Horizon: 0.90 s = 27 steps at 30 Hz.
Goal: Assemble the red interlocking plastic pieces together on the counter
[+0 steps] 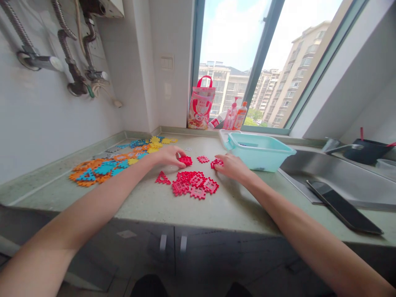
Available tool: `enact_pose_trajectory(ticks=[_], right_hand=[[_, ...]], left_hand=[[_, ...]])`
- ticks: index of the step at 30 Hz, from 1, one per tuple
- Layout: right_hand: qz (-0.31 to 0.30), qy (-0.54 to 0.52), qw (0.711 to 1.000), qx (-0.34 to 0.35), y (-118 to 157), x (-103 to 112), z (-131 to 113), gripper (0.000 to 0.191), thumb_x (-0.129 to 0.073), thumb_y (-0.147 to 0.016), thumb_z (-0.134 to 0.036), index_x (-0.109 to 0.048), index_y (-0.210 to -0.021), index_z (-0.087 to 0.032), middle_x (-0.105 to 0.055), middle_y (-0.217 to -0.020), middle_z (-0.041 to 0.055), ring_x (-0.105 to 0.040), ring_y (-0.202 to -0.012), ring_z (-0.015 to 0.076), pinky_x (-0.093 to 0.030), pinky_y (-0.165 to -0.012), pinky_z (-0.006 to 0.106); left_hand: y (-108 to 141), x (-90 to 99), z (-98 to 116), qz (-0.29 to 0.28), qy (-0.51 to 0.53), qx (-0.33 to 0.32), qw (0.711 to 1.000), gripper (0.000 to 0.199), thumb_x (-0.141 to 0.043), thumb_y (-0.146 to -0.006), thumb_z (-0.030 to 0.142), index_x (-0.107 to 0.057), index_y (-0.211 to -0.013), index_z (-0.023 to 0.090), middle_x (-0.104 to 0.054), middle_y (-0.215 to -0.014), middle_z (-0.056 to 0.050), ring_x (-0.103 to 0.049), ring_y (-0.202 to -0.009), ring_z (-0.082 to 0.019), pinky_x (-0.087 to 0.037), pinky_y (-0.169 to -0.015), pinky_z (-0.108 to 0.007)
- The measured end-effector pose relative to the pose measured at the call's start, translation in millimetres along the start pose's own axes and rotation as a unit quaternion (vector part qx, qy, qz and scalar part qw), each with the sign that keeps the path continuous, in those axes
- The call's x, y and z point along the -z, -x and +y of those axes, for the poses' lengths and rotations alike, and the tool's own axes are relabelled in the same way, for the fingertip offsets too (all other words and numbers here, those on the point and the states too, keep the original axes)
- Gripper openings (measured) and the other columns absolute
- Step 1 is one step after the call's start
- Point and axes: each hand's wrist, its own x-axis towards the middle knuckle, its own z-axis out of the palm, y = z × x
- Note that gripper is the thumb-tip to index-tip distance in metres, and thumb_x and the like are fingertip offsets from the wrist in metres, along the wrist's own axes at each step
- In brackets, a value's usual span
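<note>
The left hand [168, 156] pinches a red tile [185, 160]; the right hand [230, 165] grips another tile [216, 162]. A red pile [193, 183] lies just below both. A teal tub [258, 150] sits right of the right hand, and orange and blue tiles [102, 167] spread left of the left.

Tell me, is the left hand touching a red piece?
Touching. The head view shows the left hand with its fingers closed around a red piece on the counter.

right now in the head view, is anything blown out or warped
Head view: the sky in the window is blown out; wide-angle distortion bends the window frame and stretches both forearms; the red pieces on the counter are evenly lit and fairly sharp.
</note>
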Motion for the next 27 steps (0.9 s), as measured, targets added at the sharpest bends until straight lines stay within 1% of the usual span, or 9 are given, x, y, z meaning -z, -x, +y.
enact_pose_trajectory(ticks=[4,10,12,15,18,21,23,25,27], right_hand=[[-0.026,-0.027,0.999,0.018,-1.2,-4.6,-2.4,0.042,-0.062,-0.097,-0.044,-0.072,-0.132,-0.023,-0.070,-0.115,0.0151,-0.071,-0.100,0.0266,-0.051,-0.092,0.033],[-0.024,-0.116,0.980,0.159,0.6,0.7,-5.6,0.038,-0.073,-0.090,-0.037,-0.077,-0.125,-0.024,-0.074,-0.115,0.0110,-0.070,-0.103,0.0245,-0.050,-0.094,0.031],[-0.028,-0.135,0.975,0.171,1.4,1.2,-6.0,0.043,-0.073,-0.088,-0.036,-0.075,-0.130,-0.025,-0.078,-0.104,0.0074,-0.070,-0.090,0.0219,-0.051,-0.085,0.029],[-0.028,-0.158,0.974,0.157,0.8,0.4,-4.9,0.051,-0.072,-0.088,-0.037,-0.071,-0.137,-0.023,-0.077,-0.082,0.0019,-0.064,-0.067,0.0169,-0.047,-0.069,0.027],[-0.005,-0.176,0.973,0.151,-1.3,0.0,-2.3,0.052,-0.073,-0.084,-0.034,-0.072,-0.134,-0.020,-0.077,-0.084,0.0027,-0.063,-0.068,0.0164,-0.046,-0.069,0.027],[0.001,-0.192,0.968,0.164,-1.7,1.8,-0.3,0.051,-0.073,-0.083,-0.030,-0.073,-0.133,-0.021,-0.079,-0.093,0.0043,-0.066,-0.076,0.0178,-0.049,-0.076,0.027],[-0.009,-0.204,0.962,0.184,-0.5,3.6,0.1,0.052,-0.072,-0.082,-0.028,-0.072,-0.134,-0.021,-0.080,-0.100,0.0047,-0.068,-0.081,0.0186,-0.050,-0.080,0.028],[-0.031,-0.210,0.956,0.201,1.3,4.5,-0.3,0.053,-0.072,-0.081,-0.025,-0.072,-0.134,-0.021,-0.080,-0.104,0.0051,-0.069,-0.083,0.0189,-0.050,-0.082,0.028],[-0.051,-0.211,0.953,0.213,2.8,3.3,-1.2,0.051,-0.072,-0.081,-0.023,-0.074,-0.132,-0.020,-0.080,-0.105,0.0057,-0.070,-0.083,0.0193,-0.050,-0.083,0.029]], left_hand=[[-0.5,-0.7,3.2,0.000,-0.018,0.000,1.000,0.065,-0.073,-0.070,0.073,-0.080,-0.112,0.024,-0.076,-0.097,-0.003,-0.066,-0.086,-0.023,-0.044,-0.069,-0.028],[6.9,6.7,6.4,-0.018,-0.015,-0.012,1.000,0.051,-0.075,-0.070,0.062,-0.082,-0.103,0.024,-0.073,-0.083,0.000,-0.062,-0.075,-0.018,-0.039,-0.062,-0.027],[9.7,6.9,4.9,-0.020,0.001,-0.014,1.000,0.046,-0.075,-0.071,0.059,-0.082,-0.101,0.025,-0.071,-0.077,0.002,-0.061,-0.071,-0.017,-0.037,-0.060,-0.027],[12.2,2.8,2.1,0.011,0.023,-0.001,1.000,0.048,-0.076,-0.068,0.055,-0.083,-0.104,0.024,-0.072,-0.077,0.002,-0.062,-0.070,-0.017,-0.040,-0.060,-0.026],[10.5,-1.1,3.1,0.066,0.059,-0.001,0.996,0.055,-0.077,-0.067,0.050,-0.081,-0.112,0.021,-0.077,-0.089,-0.002,-0.066,-0.077,-0.019,-0.046,-0.067,-0.027],[-0.7,0.1,11.6,0.114,0.087,-0.008,0.990,0.060,-0.077,-0.068,0.050,-0.079,-0.119,0.019,-0.079,-0.098,-0.005,-0.069,-0.084,-0.021,-0.050,-0.073,-0.028],[-15.4,3.0,21.0,0.119,0.080,-0.014,0.990,0.062,-0.078,-0.067,0.051,-0.079,-0.120,0.018,-0.079,-0.097,-0.005,-0.069,-0.085,-0.021,-0.050,-0.074,-0.029],[-34.3,5.6,32.2,0.097,0.059,-0.029,0.993,0.062,-0.079,-0.065,0.052,-0.079,-0.117,0.018,-0.078,-0.093,-0.004,-0.069,-0.083,-0.021,-0.050,-0.073,-0.028],[-54.1,6.7,43.9,0.054,0.020,-0.048,0.997,0.056,-0.079,-0.066,0.054,-0.080,-0.109,0.018,-0.077,-0.088,-0.003,-0.068,-0.080,-0.021,-0.048,-0.070,-0.028]])
